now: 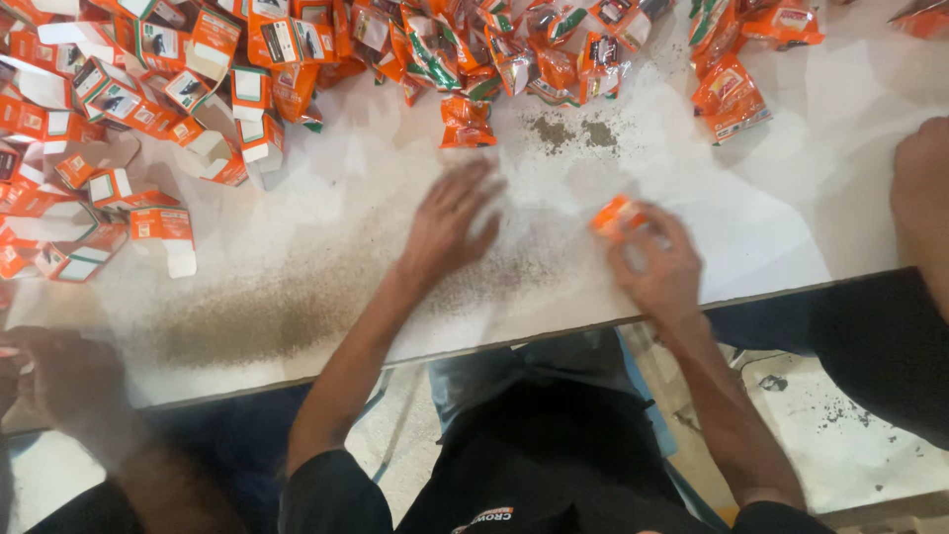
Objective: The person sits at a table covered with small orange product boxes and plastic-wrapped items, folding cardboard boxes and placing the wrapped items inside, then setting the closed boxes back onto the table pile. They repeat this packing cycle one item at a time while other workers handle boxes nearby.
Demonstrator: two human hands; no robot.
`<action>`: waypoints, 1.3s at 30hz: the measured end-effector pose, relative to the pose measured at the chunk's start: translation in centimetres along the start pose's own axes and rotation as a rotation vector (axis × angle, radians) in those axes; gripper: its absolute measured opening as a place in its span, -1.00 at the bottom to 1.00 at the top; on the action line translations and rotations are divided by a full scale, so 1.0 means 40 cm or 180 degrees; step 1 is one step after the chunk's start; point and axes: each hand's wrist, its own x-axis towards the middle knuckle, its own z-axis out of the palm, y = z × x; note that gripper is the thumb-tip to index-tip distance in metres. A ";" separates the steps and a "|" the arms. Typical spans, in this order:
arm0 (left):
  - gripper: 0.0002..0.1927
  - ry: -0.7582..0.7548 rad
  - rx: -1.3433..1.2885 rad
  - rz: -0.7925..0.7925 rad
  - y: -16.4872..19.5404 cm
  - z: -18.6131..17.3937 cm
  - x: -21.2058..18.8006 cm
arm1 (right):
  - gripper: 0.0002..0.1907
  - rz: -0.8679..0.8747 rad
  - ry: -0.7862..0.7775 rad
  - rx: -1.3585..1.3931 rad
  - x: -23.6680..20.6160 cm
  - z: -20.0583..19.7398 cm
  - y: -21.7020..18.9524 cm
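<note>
My left hand (450,222) lies flat and blurred on the white table (326,237), fingers spread toward an orange sachet (467,122) just beyond the fingertips; it holds nothing. My right hand (654,262) grips a small orange box (618,215) near the table's front edge. Dark powder is smeared over the table under and to the left of my left hand.
A heap of orange sachets (514,44) runs along the far edge. Flat and folded orange-and-white cartons (129,99) fill the far left. Another person's hand (59,381) sits at the near left, another person's arm (921,198) at the right edge.
</note>
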 end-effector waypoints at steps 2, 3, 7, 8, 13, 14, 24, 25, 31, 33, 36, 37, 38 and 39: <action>-0.46 0.0178 0.0465 -0.0326 -0.063 0.013 0.066 | -0.57 -0.0196 0.0249 -0.1286 0.036 -0.063 0.060; -0.42 0.0117 0.0518 -0.0496 -0.089 0.022 0.096 | -0.51 -0.0222 0.0353 -0.1222 0.045 -0.065 0.065; -0.82 -0.0274 0.0742 -0.0916 -0.085 0.045 0.136 | -0.27 -0.0375 -0.0158 -0.0265 0.075 0.024 -0.009; -0.83 -0.0353 0.0184 -0.1131 -0.070 0.056 0.132 | -0.20 -0.0547 -0.0400 -0.0042 0.077 0.064 -0.044; -0.83 -0.1258 -0.3113 -0.1061 0.023 0.025 0.076 | -0.29 -0.0846 -0.0567 0.0994 0.084 0.140 -0.136; -0.85 -0.1472 -0.2508 -0.1097 0.016 0.008 0.081 | -0.33 -0.0780 -0.0696 0.0993 0.077 0.131 -0.138; -0.47 0.0596 0.0914 -0.1935 -0.262 -0.173 0.423 | -0.74 -0.0268 -0.0682 0.1191 0.000 0.097 -0.109; -0.52 0.0661 0.0882 -0.1627 -0.273 -0.176 0.447 | -0.70 -0.0155 -0.0669 0.1280 0.001 0.100 -0.105; -0.84 0.1317 0.1085 0.0093 -0.258 -0.194 0.435 | -0.64 0.1238 -0.0965 0.2014 -0.001 0.099 -0.086; -0.89 0.1316 0.0774 0.0275 -0.215 -0.208 0.359 | -0.79 0.0982 -0.0706 0.1859 -0.004 0.098 -0.079; -0.90 0.1017 -0.0392 0.0014 -0.104 -0.177 0.223 | -0.62 0.0844 -0.0466 0.2326 -0.004 0.105 -0.070; -0.96 0.0906 -0.0668 -0.0390 -0.056 -0.147 0.177 | -0.43 0.0845 -0.0409 0.2597 -0.004 0.107 -0.069; -0.78 0.0730 -0.0908 -0.0671 -0.007 -0.120 0.125 | -0.33 0.0927 -0.0347 0.2824 -0.005 0.107 -0.069; -0.74 0.0551 -0.0884 -0.0639 0.031 -0.096 0.079 | -0.21 0.1019 -0.0293 0.3045 -0.006 0.104 -0.070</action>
